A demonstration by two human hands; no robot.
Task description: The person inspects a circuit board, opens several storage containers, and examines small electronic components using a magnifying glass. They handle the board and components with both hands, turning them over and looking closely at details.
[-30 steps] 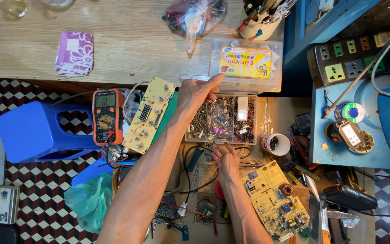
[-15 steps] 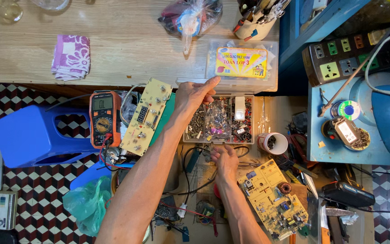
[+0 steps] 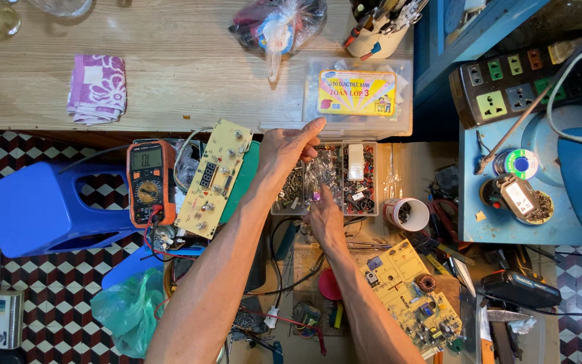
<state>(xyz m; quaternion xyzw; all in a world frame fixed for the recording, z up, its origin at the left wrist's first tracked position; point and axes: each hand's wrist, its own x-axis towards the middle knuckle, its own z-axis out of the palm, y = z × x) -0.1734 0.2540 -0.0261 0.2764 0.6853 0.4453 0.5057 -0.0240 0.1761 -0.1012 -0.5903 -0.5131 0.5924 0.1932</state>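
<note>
Against the earlier frames little has shifted; my left hand (image 3: 289,149) has held its place at the far rim of the clear compartment box (image 3: 328,176) of small parts, and my right hand (image 3: 322,217) has crept slightly deeper over the middle compartments, so I judge the sorting through the parts is ongoing. The left hand is open, fingers (image 3: 311,128) stretched flat towards the desk (image 3: 190,74) edge, resting on the box and holding nothing; the right hand has its fingers drawn together over the parts, pinching something tiny, though I cannot tell what. The box sits below the desk, between the long pale circuit board (image 3: 213,178) and the white cup (image 3: 405,214); the orange multimeter (image 3: 147,182) lies further left.
</note>
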